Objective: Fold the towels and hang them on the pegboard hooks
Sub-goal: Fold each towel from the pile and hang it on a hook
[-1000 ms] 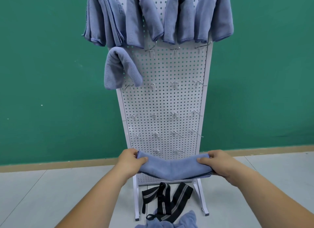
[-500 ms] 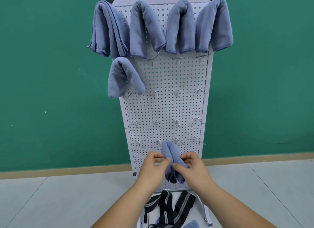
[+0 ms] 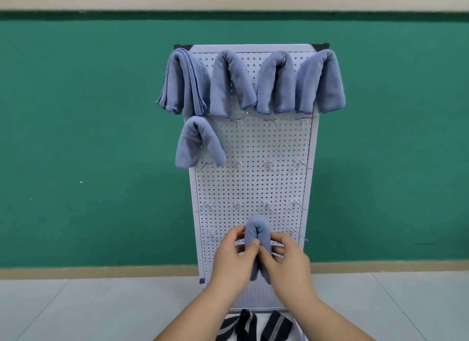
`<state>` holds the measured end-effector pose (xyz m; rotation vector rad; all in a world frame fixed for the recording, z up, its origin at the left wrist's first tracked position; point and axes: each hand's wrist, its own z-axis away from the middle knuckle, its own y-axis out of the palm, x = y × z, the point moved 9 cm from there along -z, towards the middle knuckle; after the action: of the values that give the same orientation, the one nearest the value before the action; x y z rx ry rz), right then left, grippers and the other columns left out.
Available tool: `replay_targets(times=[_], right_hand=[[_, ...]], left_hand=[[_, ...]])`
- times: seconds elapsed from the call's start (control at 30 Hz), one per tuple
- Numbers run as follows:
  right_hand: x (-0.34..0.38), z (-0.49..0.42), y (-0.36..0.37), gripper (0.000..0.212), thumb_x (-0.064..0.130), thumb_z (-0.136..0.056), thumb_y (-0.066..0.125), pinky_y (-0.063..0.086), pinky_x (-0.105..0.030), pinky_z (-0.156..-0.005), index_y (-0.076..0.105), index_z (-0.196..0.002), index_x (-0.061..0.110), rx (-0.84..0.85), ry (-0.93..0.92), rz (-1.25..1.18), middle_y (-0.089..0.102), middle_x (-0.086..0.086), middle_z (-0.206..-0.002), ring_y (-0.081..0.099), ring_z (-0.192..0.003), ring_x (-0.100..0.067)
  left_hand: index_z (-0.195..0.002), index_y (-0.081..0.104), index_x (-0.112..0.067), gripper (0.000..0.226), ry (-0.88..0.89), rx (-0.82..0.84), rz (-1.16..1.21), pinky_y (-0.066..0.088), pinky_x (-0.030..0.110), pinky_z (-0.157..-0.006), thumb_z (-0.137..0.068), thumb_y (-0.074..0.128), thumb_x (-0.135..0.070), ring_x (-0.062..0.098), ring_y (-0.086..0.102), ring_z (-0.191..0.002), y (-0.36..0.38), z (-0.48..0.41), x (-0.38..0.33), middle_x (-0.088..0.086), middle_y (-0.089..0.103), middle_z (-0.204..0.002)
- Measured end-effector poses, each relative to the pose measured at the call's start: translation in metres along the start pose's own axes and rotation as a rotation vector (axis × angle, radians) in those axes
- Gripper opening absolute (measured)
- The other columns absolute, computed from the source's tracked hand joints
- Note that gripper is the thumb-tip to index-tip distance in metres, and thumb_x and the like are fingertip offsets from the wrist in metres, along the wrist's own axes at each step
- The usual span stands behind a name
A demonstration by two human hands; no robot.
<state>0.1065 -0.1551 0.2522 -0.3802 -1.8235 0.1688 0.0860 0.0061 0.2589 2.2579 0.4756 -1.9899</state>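
Observation:
A white pegboard (image 3: pixel 253 183) stands upright against the green wall. Several folded blue towels hang on its top row of hooks, one (image 3: pixel 276 84) near the middle. Another folded towel (image 3: pixel 198 142) hangs at the left of the second row. Low in front of the board I hold a blue towel (image 3: pixel 256 231) folded double, its bend upward. My left hand (image 3: pixel 234 259) pinches its left side and my right hand (image 3: pixel 286 262) pinches its right side. Bare metal hooks (image 3: pixel 267 164) stick out across the lower rows.
A black and grey striped strap (image 3: pixel 256 326) lies on the pale floor at the foot of the board. A tan skirting strip (image 3: pixel 101 271) runs along the base of the wall.
My hands came together from a wide stretch, folding the towel in half. They now hold it a little higher against the board, and my view has tilted upward.

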Motion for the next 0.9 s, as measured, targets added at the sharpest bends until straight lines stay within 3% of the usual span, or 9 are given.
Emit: replay_targets(times=[0.1, 0.27, 0.33, 0.47, 0.6, 0.7, 0.9], right_hand=[[0.035, -0.007, -0.009, 0.016, 0.026, -0.095, 0.072, 0.055, -0.016, -0.068, 0.065, -0.105, 0.036, -0.073, -0.085, 0.012, 0.075, 0.019, -0.089, 0.071, -0.082, 0.004], [0.110, -0.030, -0.025, 0.021, 0.026, -0.102, 0.060, 0.051, -0.014, -0.070, 0.062, -0.119, 0.039, -0.127, -0.197, 0.001, 0.073, 0.020, -0.099, 0.067, -0.086, 0.006], [0.145, -0.042, -0.036, 0.019, 0.028, -0.102, 0.057, 0.050, -0.020, -0.070, 0.062, -0.117, 0.039, -0.164, -0.249, 0.014, 0.072, 0.019, -0.098, 0.066, -0.086, 0.002], [0.207, -0.071, -0.052, 0.019, 0.029, -0.102, 0.054, 0.050, -0.032, -0.075, 0.063, -0.118, 0.035, -0.232, -0.359, 0.028, 0.072, 0.016, -0.096, 0.066, -0.087, -0.007], [0.254, -0.100, -0.060, 0.024, 0.028, -0.104, 0.052, 0.048, -0.035, -0.080, 0.062, -0.125, 0.033, -0.268, -0.441, 0.074, 0.069, 0.010, -0.101, 0.062, -0.094, -0.017], [0.272, -0.121, -0.060, 0.023, 0.026, -0.106, 0.049, 0.045, -0.034, -0.075, 0.062, -0.125, 0.027, -0.263, -0.450, 0.130, 0.063, 0.007, -0.096, 0.058, -0.091, -0.020], [0.255, -0.147, -0.051, 0.017, 0.026, -0.102, 0.047, 0.041, -0.037, -0.061, 0.062, -0.098, 0.020, -0.296, -0.363, 0.295, 0.062, -0.003, -0.083, 0.056, -0.078, -0.030]], left_hand=[[-0.118, 0.064, -0.042, 0.031, 0.090, -0.079, -0.041, 0.059, 0.030, -0.088, -0.093, 0.073, -0.026, 0.001, 0.070, -0.099, -0.013, -0.004, -0.029, -0.027, 0.072, -0.106], [-0.102, 0.065, -0.046, 0.027, 0.320, -0.164, -0.166, 0.048, 0.009, -0.065, -0.095, 0.065, -0.019, -0.006, 0.066, -0.085, -0.029, -0.014, -0.113, -0.027, 0.072, -0.091], [-0.098, 0.062, -0.048, 0.027, 0.412, -0.205, -0.235, 0.052, 0.016, -0.066, -0.097, 0.060, -0.021, -0.001, 0.066, -0.082, -0.036, -0.019, -0.152, -0.022, 0.071, -0.087], [-0.114, 0.063, -0.042, 0.025, 0.528, -0.283, -0.284, 0.057, 0.036, -0.080, -0.100, 0.056, -0.022, 0.007, 0.065, -0.088, -0.051, -0.036, -0.216, -0.015, 0.071, -0.093], [-0.129, 0.062, -0.034, 0.032, 0.609, -0.359, -0.353, 0.057, 0.042, -0.088, -0.101, 0.054, -0.024, 0.021, 0.068, -0.098, -0.064, -0.063, -0.264, -0.006, 0.074, -0.106], [-0.128, 0.063, -0.031, 0.028, 0.595, -0.335, -0.462, 0.056, 0.041, -0.086, -0.103, 0.051, -0.023, 0.023, 0.067, -0.097, -0.063, -0.086, -0.282, -0.005, 0.073, -0.109], [-0.116, 0.066, -0.024, 0.025, 0.504, -0.291, -0.583, 0.054, 0.042, -0.080, -0.103, 0.045, -0.020, 0.028, 0.061, -0.091, -0.054, -0.112, -0.271, 0.002, 0.069, -0.104]])
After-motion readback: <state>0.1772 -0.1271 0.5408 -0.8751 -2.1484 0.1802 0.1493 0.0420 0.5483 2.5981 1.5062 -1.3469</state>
